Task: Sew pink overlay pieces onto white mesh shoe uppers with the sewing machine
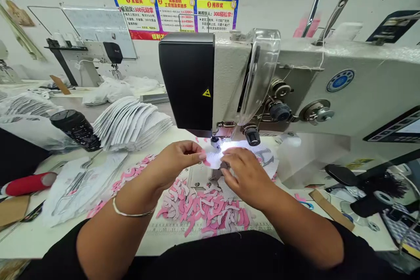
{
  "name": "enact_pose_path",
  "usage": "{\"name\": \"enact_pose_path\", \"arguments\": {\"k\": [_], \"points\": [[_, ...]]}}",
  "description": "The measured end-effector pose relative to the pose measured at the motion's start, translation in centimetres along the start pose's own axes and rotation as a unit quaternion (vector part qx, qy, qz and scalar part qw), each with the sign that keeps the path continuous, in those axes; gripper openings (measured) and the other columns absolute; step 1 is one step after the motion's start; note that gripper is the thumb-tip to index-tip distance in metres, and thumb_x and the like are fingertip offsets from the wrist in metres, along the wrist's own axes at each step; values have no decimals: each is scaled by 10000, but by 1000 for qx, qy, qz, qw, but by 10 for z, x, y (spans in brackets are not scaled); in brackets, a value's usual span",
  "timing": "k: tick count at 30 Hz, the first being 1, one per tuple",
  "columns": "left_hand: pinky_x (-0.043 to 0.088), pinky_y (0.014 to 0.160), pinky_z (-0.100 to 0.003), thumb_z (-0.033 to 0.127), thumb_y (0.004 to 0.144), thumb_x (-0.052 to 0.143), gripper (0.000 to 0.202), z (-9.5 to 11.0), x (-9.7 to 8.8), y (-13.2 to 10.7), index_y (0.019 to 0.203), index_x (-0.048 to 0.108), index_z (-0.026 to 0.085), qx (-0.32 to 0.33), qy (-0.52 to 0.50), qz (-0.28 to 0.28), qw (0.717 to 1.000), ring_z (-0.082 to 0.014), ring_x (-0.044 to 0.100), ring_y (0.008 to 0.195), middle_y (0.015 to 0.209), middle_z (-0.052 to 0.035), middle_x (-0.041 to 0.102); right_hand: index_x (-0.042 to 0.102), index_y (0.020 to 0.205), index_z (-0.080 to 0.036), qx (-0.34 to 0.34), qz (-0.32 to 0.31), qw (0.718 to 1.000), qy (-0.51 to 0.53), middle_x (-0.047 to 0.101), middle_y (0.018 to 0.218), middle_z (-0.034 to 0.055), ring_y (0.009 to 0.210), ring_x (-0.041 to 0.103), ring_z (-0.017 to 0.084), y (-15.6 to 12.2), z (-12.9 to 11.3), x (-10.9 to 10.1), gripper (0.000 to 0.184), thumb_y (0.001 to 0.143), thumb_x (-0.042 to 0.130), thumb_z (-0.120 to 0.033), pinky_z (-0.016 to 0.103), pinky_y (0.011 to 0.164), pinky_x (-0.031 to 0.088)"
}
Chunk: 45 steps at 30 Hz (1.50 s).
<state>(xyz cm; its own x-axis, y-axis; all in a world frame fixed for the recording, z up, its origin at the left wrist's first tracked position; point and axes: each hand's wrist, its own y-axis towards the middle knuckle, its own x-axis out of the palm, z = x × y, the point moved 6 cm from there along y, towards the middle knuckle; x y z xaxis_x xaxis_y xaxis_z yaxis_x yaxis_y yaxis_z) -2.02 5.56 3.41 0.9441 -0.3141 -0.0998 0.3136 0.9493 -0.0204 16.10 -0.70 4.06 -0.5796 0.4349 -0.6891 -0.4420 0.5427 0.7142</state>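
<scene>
My left hand (173, 160) pinches the pink piece (206, 162), cloth (214, 155) reaching rightward beneath my right hand (244, 173), whose hold I can't tell.

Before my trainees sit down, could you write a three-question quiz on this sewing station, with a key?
1. Multiple choice: Which arm wears the bangle?
A. Left
B. Right
C. Both

2. True or false: White material shows under the person's right hand.

3. Fill in the blank: Some of the pink scraps overlap a numbered ______ on the table.

Key:
1. A, the left arm
2. True
3. Ruler
</scene>
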Motion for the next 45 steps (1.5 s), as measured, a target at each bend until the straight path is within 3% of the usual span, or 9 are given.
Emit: {"name": "enact_pose_path", "arguments": {"k": [3,7,14,21,28,35,45], "points": [[427,751,-283,351,695,828,235,1,12,18,733,678,174,0,-26,-16,1000,-142,564,753,772,-17,652,587,1057,-173,14,36,999,-32,672,1072,104,1027,613,254,-1,8,18,186,883,575,-110,454,913,508],[399,690,-271,357,702,819,241,-6,22,29,693,666,170,-19,-29,-64,997,-124,529,681,695,2,615,578,1045,-198,-21,99,995,-18,689,1060,82,1030,630,225,-7,16,23,180,891,601,-108,422,927,507],[388,661,-282,396,722,790,250,-14,22,34,730,665,180,-12,50,-33,998,-140,524,675,698,0,610,593,1016,-238,-68,128,989,20,722,1014,36,977,669,203,-11,32,24,200,872,645,-108,420,913,520],[367,616,-272,465,751,754,284,-24,18,31,779,653,201,5,125,-7,992,-142,506,671,708,10,596,590,1003,-224,-89,104,990,39,724,1017,46,1043,655,230,-9,34,21,218,845,679,-104,423,901,531],[361,584,-263,438,758,739,252,-20,19,25,756,632,210,9,187,29,982,-128,490,631,687,26,602,576,1117,-217,-77,98,992,-8,698,1128,83,1009,658,211,-16,25,20,300,855,650,-91,484,979,464],[354,579,-268,462,753,742,269,-19,21,25,750,644,211,8,190,25,981,-131,476,626,677,25,592,608,1065,-236,-84,94,992,-6,657,1164,88,1010,645,219,-20,22,24,273,848,641,-75,518,987,421],[418,657,-283,465,769,734,265,-25,20,19,788,665,209,8,103,1,995,-163,544,712,764,-7,626,658,1018,-241,-80,100,992,13,653,1155,86,1050,627,237,-20,23,24,235,865,617,-68,514,989,422]]}}
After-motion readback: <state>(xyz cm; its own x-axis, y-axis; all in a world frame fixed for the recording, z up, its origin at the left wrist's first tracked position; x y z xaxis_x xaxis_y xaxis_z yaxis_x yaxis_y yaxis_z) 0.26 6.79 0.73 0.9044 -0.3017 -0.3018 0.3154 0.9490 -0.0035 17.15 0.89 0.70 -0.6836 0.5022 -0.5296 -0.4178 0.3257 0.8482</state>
